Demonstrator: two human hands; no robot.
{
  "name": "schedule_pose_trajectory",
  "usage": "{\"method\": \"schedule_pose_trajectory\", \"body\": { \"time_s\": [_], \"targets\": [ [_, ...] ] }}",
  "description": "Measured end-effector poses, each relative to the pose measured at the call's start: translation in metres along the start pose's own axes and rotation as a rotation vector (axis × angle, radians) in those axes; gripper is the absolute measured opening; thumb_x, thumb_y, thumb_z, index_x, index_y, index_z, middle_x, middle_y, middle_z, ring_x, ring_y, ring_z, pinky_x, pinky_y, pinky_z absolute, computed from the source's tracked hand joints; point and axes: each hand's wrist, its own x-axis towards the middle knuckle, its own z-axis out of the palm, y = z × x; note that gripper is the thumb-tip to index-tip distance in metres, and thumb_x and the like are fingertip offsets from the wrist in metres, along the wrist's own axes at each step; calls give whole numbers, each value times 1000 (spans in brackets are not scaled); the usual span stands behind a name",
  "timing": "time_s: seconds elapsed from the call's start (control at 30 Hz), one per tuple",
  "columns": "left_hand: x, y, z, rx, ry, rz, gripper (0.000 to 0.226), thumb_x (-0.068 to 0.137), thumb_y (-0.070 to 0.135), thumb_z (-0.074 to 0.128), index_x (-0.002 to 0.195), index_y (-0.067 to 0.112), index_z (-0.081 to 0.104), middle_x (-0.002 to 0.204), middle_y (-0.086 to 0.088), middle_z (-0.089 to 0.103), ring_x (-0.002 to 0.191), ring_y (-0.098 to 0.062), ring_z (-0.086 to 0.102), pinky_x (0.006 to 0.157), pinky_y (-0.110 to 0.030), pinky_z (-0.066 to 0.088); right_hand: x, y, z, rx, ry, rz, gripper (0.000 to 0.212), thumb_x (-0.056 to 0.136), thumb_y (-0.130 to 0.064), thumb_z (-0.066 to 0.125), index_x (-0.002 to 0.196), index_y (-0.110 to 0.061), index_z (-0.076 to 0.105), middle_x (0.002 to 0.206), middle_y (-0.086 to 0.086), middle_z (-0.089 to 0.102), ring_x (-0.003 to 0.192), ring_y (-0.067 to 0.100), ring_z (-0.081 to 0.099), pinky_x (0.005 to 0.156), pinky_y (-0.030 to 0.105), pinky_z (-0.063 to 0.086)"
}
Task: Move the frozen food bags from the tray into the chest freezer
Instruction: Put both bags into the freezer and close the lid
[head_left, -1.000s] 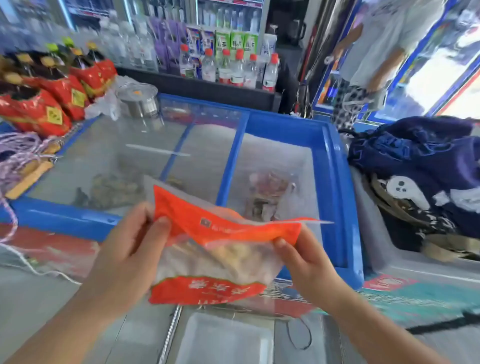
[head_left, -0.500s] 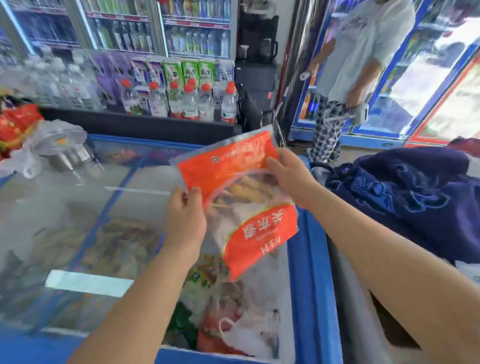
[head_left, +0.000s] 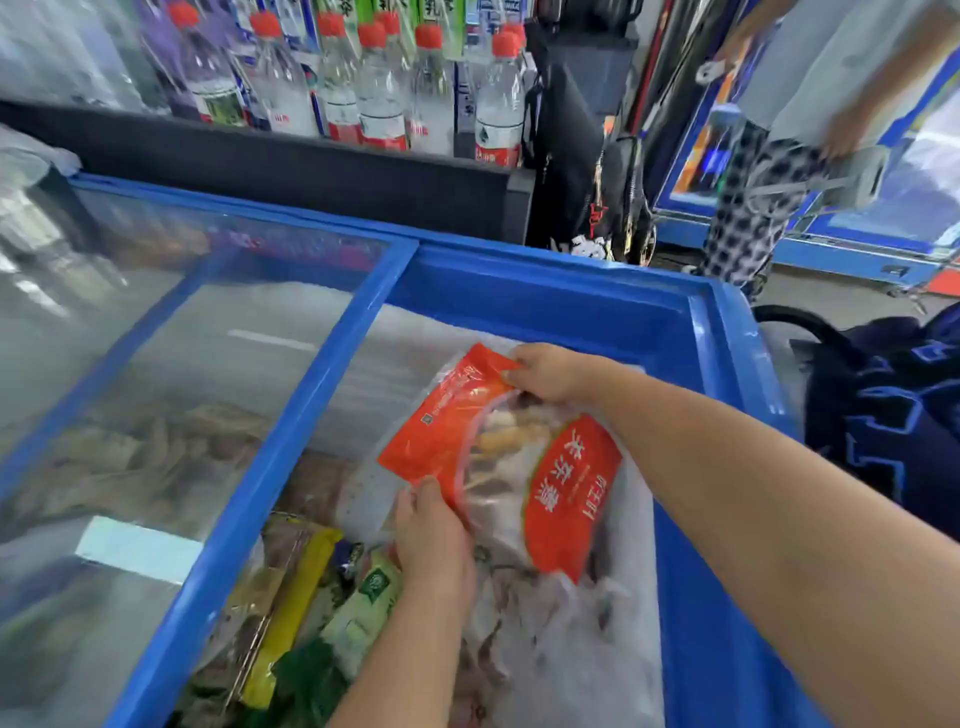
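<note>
An orange and clear frozen food bag (head_left: 498, 457) with white lettering lies tilted low inside the open right half of the blue chest freezer (head_left: 722, 332). My right hand (head_left: 550, 371) pinches the bag's far top corner. My left hand (head_left: 434, 535) grips its near edge from below. Under the bag sit frosted white bags and other packs. The tray is out of view.
A sliding glass lid (head_left: 171, 395) covers the freezer's left half. Yellow and green packs (head_left: 332, 608) lie in the opening's near left. Water bottles (head_left: 379, 88) line a black shelf behind. A person (head_left: 810, 104) stands at the back right; dark blue cloth (head_left: 893, 415) lies right.
Both hands have carried the bag from chest height above the freezer rim down into the open compartment. The view has moved closer over the freezer.
</note>
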Motion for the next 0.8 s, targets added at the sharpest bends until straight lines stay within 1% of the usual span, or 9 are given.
{"method": "schedule_pose_trajectory", "body": {
  "time_s": [0.13,0.23,0.3,0.37,0.5,0.6,0.67,0.73,0.8],
  "targets": [
    [20,-58,11,-172,42,-228,20,89,7,48,87,10,68,72,-7,71,66,-23,67,53,-30,55,36,24,17,-326,-73,-58,21,98,-36,49,83,-21,48,86,-3,50,85,21,48,72,29,31],
    [18,-86,11,-228,18,-403,29,93,14,49,111,4,69,98,-19,73,84,-30,69,71,-38,56,50,36,39,-408,-141,-57,29,97,-33,51,71,-23,43,76,-6,47,86,21,50,73,28,32],
    [15,-95,6,-221,34,-457,34,96,18,48,123,4,63,117,-25,69,98,-36,68,84,-46,54,51,45,54,-414,-179,-31,22,97,-36,53,85,-18,57,90,2,60,95,27,58,79,31,41],
    [18,-99,2,-206,23,-494,38,99,24,45,129,5,59,120,-25,67,103,-39,66,89,-49,53,53,52,65,-428,-155,-30,32,95,-41,55,103,-11,63,110,11,64,105,30,59,84,31,42],
    [32,-101,-8,-190,-23,-504,22,98,26,50,109,10,62,80,-8,71,66,-20,67,60,-31,56,53,55,75,-378,-40,33,30,89,-48,61,93,-18,60,113,12,66,101,30,60,82,32,44],
    [31,-89,-14,-153,-106,-545,19,95,29,57,91,12,63,81,-8,68,75,-22,66,68,-35,58,43,44,66,-352,-41,128,43,87,-55,59,108,-17,65,121,8,66,100,25,59,84,30,43],
    [25,-77,-19,-128,-166,-565,19,92,30,61,90,12,64,81,-8,69,79,-24,66,74,-37,57,31,29,56,-397,-85,179,56,92,-55,53,130,-14,59,139,10,57,121,29,55,101,35,42],
    [11,-60,-23,-59,-213,-549,13,91,23,61,89,11,65,69,-5,72,65,-20,70,62,-31,57,15,12,46,-464,-106,233,57,97,-48,46,139,-10,51,148,12,49,133,32,47,110,40,37],
    [-9,-34,-29,127,-214,-459,10,93,14,56,92,11,65,64,-2,74,57,-14,72,54,-26,54,-9,-13,36,-508,-48,252,44,102,-34,40,132,-7,57,140,14,55,127,34,51,105,39,43]
  ]
}}
